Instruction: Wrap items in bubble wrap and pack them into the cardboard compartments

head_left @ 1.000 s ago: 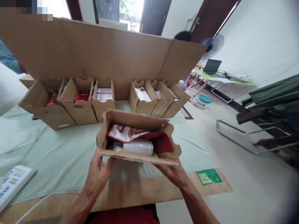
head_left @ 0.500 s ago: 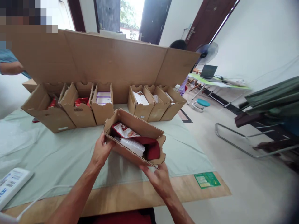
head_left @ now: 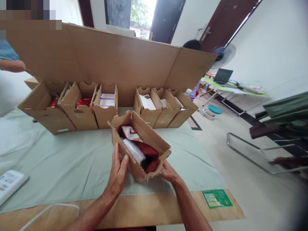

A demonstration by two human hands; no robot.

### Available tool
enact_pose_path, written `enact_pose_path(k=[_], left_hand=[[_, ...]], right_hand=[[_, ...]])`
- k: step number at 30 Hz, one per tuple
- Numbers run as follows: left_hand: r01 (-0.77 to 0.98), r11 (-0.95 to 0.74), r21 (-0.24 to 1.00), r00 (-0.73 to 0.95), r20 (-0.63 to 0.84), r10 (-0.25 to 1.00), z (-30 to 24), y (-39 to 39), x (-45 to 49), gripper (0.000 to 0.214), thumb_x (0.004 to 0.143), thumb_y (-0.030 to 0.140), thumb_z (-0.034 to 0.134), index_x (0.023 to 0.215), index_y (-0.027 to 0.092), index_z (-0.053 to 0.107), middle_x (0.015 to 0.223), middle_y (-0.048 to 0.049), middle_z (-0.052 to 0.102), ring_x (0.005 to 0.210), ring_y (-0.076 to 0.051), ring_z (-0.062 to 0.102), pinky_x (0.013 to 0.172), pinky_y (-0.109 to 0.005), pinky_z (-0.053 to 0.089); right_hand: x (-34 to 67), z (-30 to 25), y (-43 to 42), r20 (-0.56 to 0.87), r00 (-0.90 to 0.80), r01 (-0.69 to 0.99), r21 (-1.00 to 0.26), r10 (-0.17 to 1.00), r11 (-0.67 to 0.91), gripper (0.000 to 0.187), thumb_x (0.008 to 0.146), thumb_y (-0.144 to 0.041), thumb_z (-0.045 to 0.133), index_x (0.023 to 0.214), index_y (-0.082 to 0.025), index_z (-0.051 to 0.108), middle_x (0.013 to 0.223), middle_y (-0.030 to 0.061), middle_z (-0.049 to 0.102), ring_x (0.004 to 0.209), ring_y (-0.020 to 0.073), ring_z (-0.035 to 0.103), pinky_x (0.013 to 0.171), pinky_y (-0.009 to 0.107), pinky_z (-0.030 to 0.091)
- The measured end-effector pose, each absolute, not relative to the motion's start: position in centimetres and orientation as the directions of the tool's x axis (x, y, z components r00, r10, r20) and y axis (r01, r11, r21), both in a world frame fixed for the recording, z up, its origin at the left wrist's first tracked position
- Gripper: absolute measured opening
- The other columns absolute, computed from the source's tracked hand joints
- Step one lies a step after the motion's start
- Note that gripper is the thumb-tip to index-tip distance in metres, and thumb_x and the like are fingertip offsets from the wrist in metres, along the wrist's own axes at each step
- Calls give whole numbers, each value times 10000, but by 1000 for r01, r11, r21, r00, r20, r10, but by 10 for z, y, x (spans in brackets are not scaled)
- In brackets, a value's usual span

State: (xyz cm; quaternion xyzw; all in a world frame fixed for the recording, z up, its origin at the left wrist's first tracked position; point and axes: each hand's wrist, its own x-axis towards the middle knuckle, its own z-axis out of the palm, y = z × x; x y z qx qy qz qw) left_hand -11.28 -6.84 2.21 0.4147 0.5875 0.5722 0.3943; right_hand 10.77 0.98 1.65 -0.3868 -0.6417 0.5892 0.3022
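The left hand (head_left: 117, 175) and right hand (head_left: 169, 173) are clasping the open cardboard box (head_left: 134, 167) between flat palms on the green cloth (head_left: 72, 160); so loosely pressed, it may be slipping, tipping out its red pouch (head_left: 150, 155)

**Board, film, cloth and wood**

The cardboard box (head_left: 141, 144) we hold is raw brown corrugated board, matt and slightly rough, with fluting showing at its cut rims. Inside it, a printed pouch (head_left: 130, 132) looks like glossy plastic film. A bubble-wrap bundle (head_left: 134, 150) is clear, dimpled and shiny. A dark red piece (head_left: 151, 155) looks matt, though we cannot tell cloth from film. The row of boxes (head_left: 79, 112) and the tall sheet (head_left: 108, 61) behind are the same matt board. A pale green cloth (head_left: 60, 160), smooth with soft creases, covers the surface (head_left: 139, 208), whose bare edge is light wood with a low sheen. The chair frame (head_left: 249, 158) is polished metal tube.
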Motion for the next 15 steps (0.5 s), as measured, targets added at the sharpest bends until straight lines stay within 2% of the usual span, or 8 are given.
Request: enact_pose_path(k=[3, 8, 11, 15], left_hand=[[72, 0, 997, -345, 25, 938, 22, -58, -101, 781, 1010, 607, 412, 1653, 250, 148, 1761, -70, 99, 1624, -250, 81, 1328, -441, 82], [53, -2, 999, -352, 20, 936, 22, -45, -85, 769, 1019, 602, 381, 1655, 242, 141, 1762, -77, 87, 1626, -248, 63, 1327, -441, 79], [27, -22, 999, -354, 30, 935, 24, -36, -87, 736, 1024, 580, 384, 1645, 231, 202, 1755, -82, 137, 1623, -250, 96, 1327, -458, 86], [-2, -57, 998, -351, 53, 935, 30, -21, -107, 669, 1028, 557, 378, 1604, 220, 337, 1708, -91, 301, 1594, -257, 235, 1315, -459, 174]], right_hand=[[106, 25, 26, -101, -529, 129, -991, 842, -38, 673, 627, -610, 901, 1128, -201, 715, 1079, 97, 781, 944, 282, 734, 875, 449, 621], [108, 26, 42, -85, -497, 140, -990, 863, -17, 706, 626, -591, 909, 1165, -184, 705, 1149, 119, 777, 1004, 304, 745, 905, 464, 614], [102, 16, 35, -45, -435, 126, -992, 899, 11, 706, 649, -604, 896, 1178, -188, 681, 1131, 114, 778, 997, 295, 747, 871, 436, 619], [81, 6, 16, -26, -326, 167, -985, 945, 31, 574, 778, -543, 826, 1191, -189, 643, 1133, 114, 765, 963, 267, 743, 821, 397, 617]])
